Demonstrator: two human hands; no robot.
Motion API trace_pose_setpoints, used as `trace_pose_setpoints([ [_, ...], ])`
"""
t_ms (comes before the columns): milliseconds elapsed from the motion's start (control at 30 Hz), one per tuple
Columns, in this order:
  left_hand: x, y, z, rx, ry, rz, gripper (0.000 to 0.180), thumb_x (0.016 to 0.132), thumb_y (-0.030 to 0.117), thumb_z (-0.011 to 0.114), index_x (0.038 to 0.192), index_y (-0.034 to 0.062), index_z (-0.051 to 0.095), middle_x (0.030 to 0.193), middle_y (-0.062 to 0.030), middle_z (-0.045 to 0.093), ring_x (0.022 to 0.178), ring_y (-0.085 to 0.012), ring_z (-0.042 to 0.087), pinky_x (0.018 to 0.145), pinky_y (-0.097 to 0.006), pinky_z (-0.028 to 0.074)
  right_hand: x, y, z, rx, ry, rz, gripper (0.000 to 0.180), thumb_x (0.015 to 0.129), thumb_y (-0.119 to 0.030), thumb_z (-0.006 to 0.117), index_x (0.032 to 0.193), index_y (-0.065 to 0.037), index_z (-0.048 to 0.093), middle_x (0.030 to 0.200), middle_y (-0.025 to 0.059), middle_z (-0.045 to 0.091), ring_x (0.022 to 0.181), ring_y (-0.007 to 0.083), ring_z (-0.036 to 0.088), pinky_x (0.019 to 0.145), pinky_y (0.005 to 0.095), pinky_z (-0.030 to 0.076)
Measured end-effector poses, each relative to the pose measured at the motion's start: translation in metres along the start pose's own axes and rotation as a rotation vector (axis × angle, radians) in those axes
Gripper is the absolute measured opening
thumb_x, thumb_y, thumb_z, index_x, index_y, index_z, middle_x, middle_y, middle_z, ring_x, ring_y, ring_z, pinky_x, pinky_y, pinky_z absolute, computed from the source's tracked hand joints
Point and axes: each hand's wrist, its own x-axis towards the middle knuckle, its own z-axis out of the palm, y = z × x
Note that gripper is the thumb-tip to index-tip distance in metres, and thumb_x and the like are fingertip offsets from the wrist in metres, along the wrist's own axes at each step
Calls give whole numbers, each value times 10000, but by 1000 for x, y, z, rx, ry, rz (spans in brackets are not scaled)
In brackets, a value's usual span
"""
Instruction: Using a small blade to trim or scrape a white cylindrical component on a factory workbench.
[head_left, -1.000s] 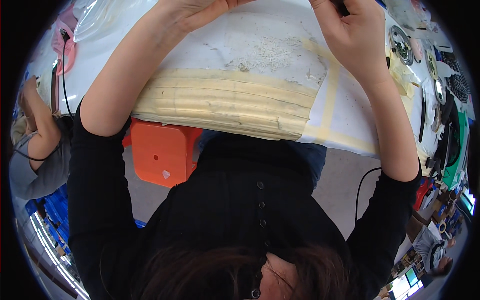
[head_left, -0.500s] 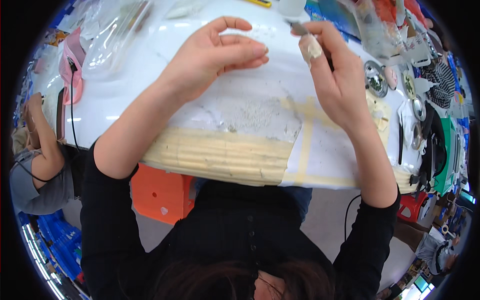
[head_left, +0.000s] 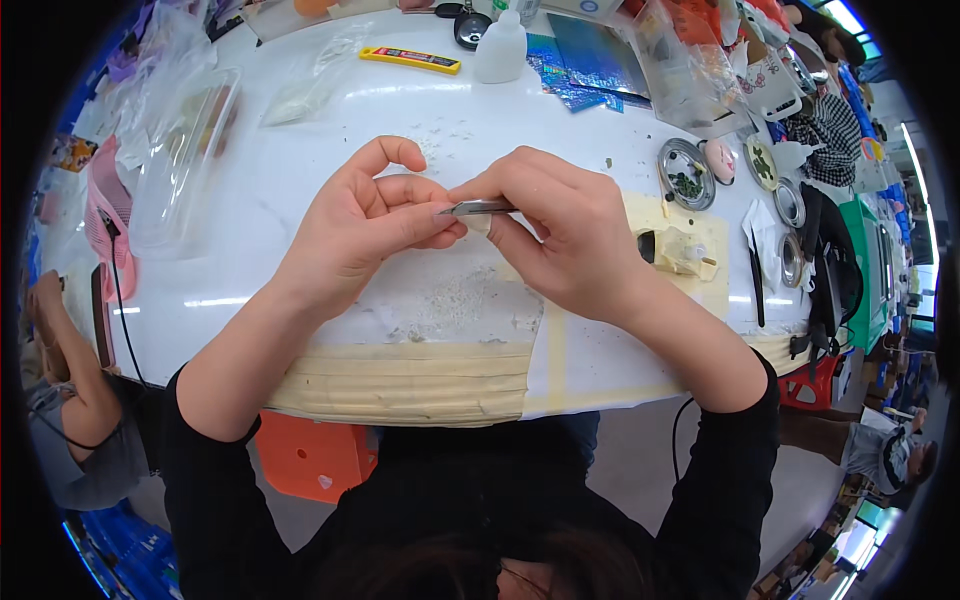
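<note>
My right hand [head_left: 575, 235] grips a slim craft knife with a grey metal blade [head_left: 482, 207], which points left. Pale tape [head_left: 478, 222] is wrapped round the right thumb. The blade's tip meets the thumb tip of my left hand [head_left: 365, 225], where thumb and fingers press together in a pinch. Whatever small piece sits in that pinch is hidden. Both hands are raised over the white table [head_left: 300, 190], with white crumbs [head_left: 455, 300] scattered below them.
Layered masking tape [head_left: 410, 380] covers the table's front edge. A yellow box [head_left: 410, 60] and a white bottle [head_left: 500, 50] stand at the back. On the right are metal dishes [head_left: 687, 175], a taped block [head_left: 690, 250] and black tweezers [head_left: 755, 275]. A person [head_left: 75, 420] sits at left.
My hands have come together: the right moved left and down to bring the blade to the left fingertips. The view has shifted, showing more of the table's back.
</note>
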Motion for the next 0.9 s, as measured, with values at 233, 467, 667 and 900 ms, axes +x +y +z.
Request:
trace_pose_setpoints([
  [233,0,-2,0,-137,-39,-54,302,920,40,639,1163,61,462,990,-123,690,920,-176,694,834,-259,572,2,-1,0,1,68,-7,177,749,26,641,897,-72,636,812,41,624,624,219,614,545,317,488],
  [467,-3,4,9,-42,43,-155,146,975,166,583,1019,32,622,909,-72,683,837,-135,687,748,-241,580,5,3,-7,-57,160,-29,224,737,68,629,931,-45,630,829,72,612,663,226,620,550,314,492],
  [667,-7,0,-2,68,-95,-66,151,949,177,609,983,32,637,932,-63,679,814,-155,649,711,-241,541,2,2,-2,55,114,-1,222,748,89,620,937,-27,627,830,78,600,659,218,605,539,298,481],
  [900,-6,14,17,165,105,71,161,919,124,630,1036,15,615,1025,-74,667,758,-100,603,591,-211,479,3,-2,-7,-13,179,7,235,743,101,616,936,-32,630,830,76,598,647,205,602,523,285,475],
])
